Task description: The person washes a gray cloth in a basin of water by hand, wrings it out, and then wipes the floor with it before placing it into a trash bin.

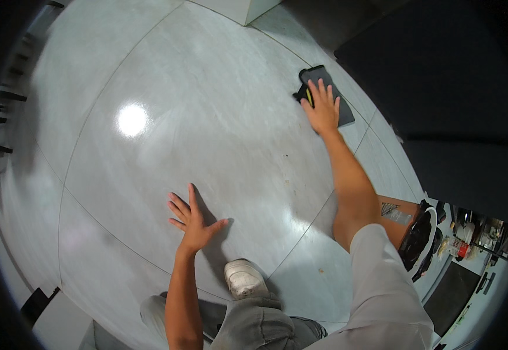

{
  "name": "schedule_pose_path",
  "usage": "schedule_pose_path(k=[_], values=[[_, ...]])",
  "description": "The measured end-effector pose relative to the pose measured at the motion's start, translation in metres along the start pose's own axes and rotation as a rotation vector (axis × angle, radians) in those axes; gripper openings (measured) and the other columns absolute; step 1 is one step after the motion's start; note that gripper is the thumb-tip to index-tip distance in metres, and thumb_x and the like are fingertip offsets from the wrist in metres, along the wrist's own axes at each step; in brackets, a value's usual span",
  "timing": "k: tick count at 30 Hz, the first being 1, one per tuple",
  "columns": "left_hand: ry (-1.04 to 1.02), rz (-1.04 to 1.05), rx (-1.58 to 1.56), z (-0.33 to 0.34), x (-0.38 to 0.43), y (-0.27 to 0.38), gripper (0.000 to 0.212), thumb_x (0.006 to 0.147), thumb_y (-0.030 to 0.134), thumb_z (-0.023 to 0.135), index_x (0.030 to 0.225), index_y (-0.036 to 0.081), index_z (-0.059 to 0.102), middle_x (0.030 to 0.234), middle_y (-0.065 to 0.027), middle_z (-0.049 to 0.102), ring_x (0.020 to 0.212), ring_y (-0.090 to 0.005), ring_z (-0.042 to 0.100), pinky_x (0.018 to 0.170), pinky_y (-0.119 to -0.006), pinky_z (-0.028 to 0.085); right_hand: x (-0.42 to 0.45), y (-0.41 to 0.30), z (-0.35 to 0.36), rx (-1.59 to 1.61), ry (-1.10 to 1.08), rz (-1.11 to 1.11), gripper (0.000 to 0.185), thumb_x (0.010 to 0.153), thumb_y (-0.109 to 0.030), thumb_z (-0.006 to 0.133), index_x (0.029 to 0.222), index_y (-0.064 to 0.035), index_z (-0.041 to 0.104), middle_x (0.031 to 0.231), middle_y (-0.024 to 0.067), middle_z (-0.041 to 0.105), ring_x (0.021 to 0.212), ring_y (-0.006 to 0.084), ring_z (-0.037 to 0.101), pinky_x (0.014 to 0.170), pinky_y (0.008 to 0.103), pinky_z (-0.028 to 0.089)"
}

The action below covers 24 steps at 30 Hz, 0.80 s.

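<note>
My right hand (322,110) lies with its fingers spread on a dark grey and black item (345,113), perhaps a folded cloth or a pouch, on the tiled floor. A small yellow-green part of that item shows beside the thumb. My left hand (195,225) is spread out over the pale floor tiles (184,144), holding nothing, and casts a shadow to its right; whether it touches the floor, I cannot tell. Just below and right of it is a white shoe (245,278) at the end of a grey trouser leg.
At the right stand a cardboard box (396,218), a black plastic bag (414,240) and a shelf with assorted goods (495,236). A large dark piece of furniture (446,78) fills the upper right. A white block's corner (236,11) juts in at the top; dark legs (13,95) line the left.
</note>
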State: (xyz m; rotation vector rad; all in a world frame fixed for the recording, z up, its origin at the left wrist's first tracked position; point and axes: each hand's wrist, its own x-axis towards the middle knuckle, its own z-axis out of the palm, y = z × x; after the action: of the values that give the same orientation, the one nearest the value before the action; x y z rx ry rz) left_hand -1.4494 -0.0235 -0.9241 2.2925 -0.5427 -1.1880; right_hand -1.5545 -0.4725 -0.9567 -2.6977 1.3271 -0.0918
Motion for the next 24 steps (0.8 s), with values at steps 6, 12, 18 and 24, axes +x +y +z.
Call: schedule_pose_path(k=[6, 12, 18, 24], values=[[0.054, 0.002, 0.006, 0.007, 0.002, 0.000, 0.131, 0.078, 0.061, 0.083, 0.168, 0.020, -0.002, 0.163, -0.0327, -0.032, 0.149, -0.0501, -0.036, 0.110, -0.074, -0.019, -0.119, -0.014, 0.002, 0.357, 0.124, -0.270, 0.063, 0.086, -0.006, 0.059, 0.149, -0.0133, 0.055, 0.156, 0.0115, 0.052, 0.149, 0.0353, 0.041, 0.125, 0.0533, 0.025], [0.024, 0.027, -0.062, 0.002, 0.004, -0.010, 0.118, 0.086, 0.062, 0.076, 0.169, 0.023, 0.002, 0.166, -0.0284, -0.031, 0.150, -0.0471, -0.036, 0.111, -0.072, -0.021, -0.164, -0.012, 0.004, 0.989, 0.126, 0.207, 0.044, 0.087, 0.000, 0.059, 0.131, -0.0012, 0.066, 0.118, 0.0073, 0.073, 0.109, 0.0211, 0.067, 0.098, 0.0336, 0.049], [0.024, 0.037, -0.117, 0.001, 0.003, -0.010, 0.113, 0.089, 0.059, 0.074, 0.169, 0.023, 0.003, 0.166, -0.0272, -0.031, 0.151, -0.0461, -0.036, 0.112, -0.071, -0.021, -0.073, 0.079, -0.047, 1.199, 0.869, 0.573, 0.037, 0.096, -0.009, 0.050, 0.126, 0.0059, 0.066, 0.105, 0.0091, 0.068, 0.094, 0.0200, 0.062, 0.088, 0.0325, 0.050], [0.022, 0.003, -0.119, 0.001, 0.003, -0.005, 0.106, 0.093, 0.054, 0.073, 0.169, 0.026, 0.004, 0.167, -0.0238, -0.032, 0.151, -0.0439, -0.036, 0.112, -0.071, -0.021, -0.020, 0.159, -0.054, 0.641, 0.967, 0.733, 0.041, 0.098, -0.021, 0.049, 0.128, 0.0023, 0.066, 0.123, 0.0226, 0.069, 0.108, 0.0346, 0.067, 0.097, 0.0407, 0.050]])
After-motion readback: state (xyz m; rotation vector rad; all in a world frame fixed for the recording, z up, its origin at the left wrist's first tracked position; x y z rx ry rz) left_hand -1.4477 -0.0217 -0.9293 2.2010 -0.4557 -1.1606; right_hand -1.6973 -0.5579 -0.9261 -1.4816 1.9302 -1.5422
